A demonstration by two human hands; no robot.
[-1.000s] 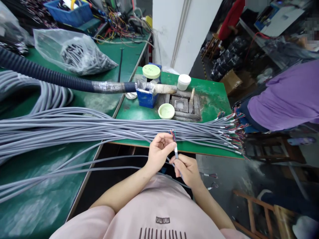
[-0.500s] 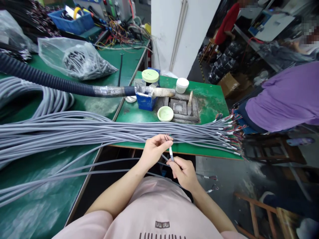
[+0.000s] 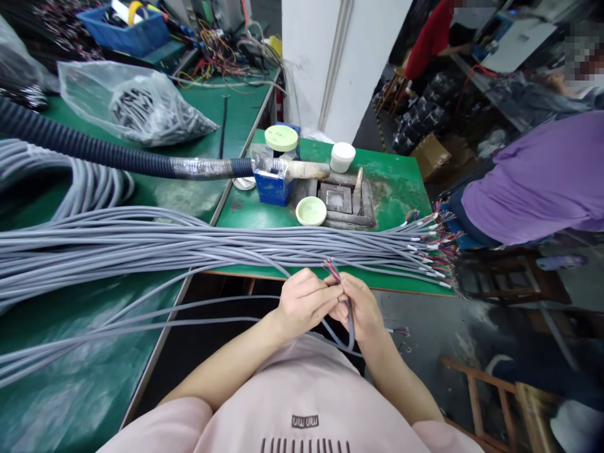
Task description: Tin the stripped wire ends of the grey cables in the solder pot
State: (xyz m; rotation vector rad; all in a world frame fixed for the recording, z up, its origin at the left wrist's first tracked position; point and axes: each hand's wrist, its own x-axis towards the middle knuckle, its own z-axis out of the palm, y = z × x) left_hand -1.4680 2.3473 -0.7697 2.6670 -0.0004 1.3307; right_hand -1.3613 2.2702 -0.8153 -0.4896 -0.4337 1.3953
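Note:
Both my hands meet in front of my chest around the end of one grey cable (image 3: 350, 327). Its fan of thin coloured wires (image 3: 331, 269) sticks up above my fingertips. My left hand (image 3: 306, 299) pinches at the base of these wires from the left. On the other side, my right hand (image 3: 362, 308) is closed around the cable end, and the grey jacket bends down below it in a loop. Just beyond my hands, a thick bundle of grey cables (image 3: 264, 242) lies across the bench, with stripped coloured wire ends at its right.
Behind the bundle are a solder pot (image 3: 336, 199), a pale green dish (image 3: 311, 211), a white tub (image 3: 342, 157) and a blue box (image 3: 274, 189). A black corrugated hose (image 3: 141, 162) crosses from the left. A person in a purple top (image 3: 538, 182) is at the right.
My hands have come together, the right one moving up to the left one. The cable end now points upward with its coloured wires fanned out, and its white sleeve is hidden.

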